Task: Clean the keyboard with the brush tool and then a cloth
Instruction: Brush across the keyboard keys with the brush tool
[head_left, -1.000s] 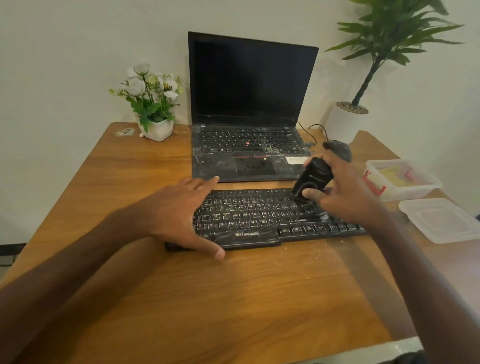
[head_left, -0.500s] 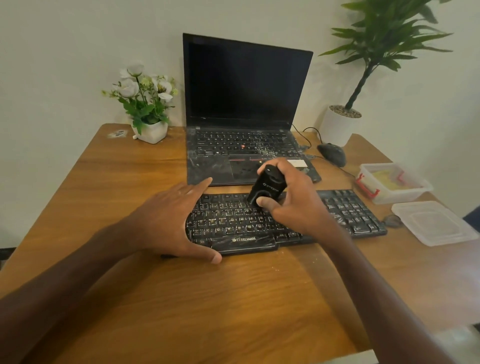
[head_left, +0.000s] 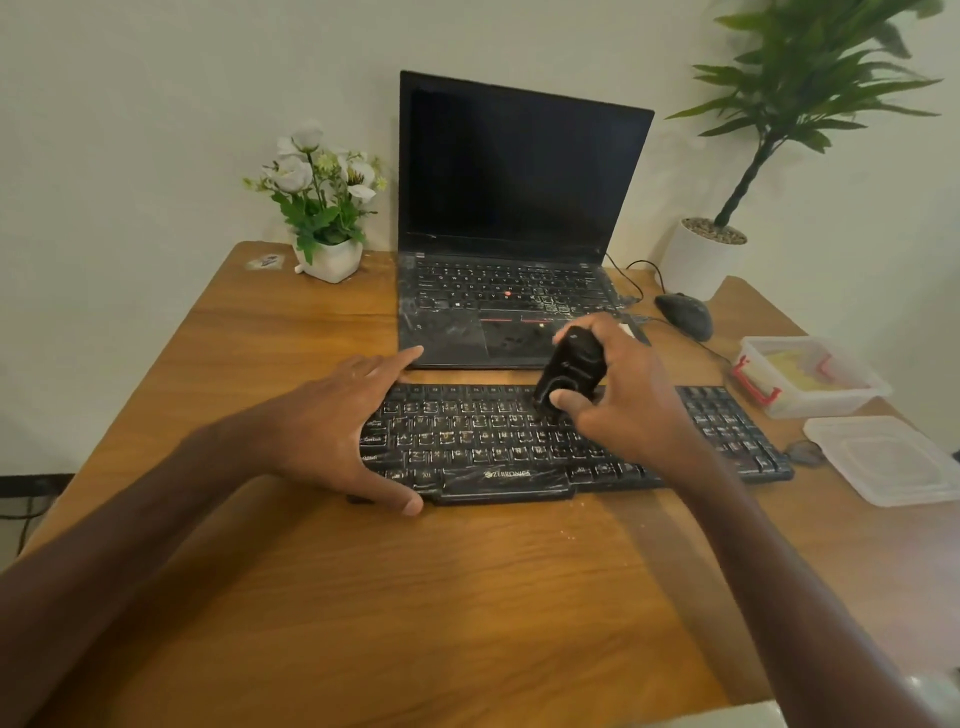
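brush tip (head_left: 544, 411) on kbd (head_left: 488, 441), unclear

We see a black keyboard (head_left: 519, 441) lying on a wooden table (head_left: 363, 597), just in front of an open laptop (head_left: 509, 234) with a dark screen. Our left hand (head_left: 337, 436) rests spread over the keyboard's left end, thumb at its front edge. Our right hand (head_left: 623, 405) grips a black brush tool (head_left: 569, 376), its lower end touching the upper key rows. A mouse (head_left: 685, 314), a clear container (head_left: 810, 382), its lid (head_left: 888, 460) and two potted plants sit around.
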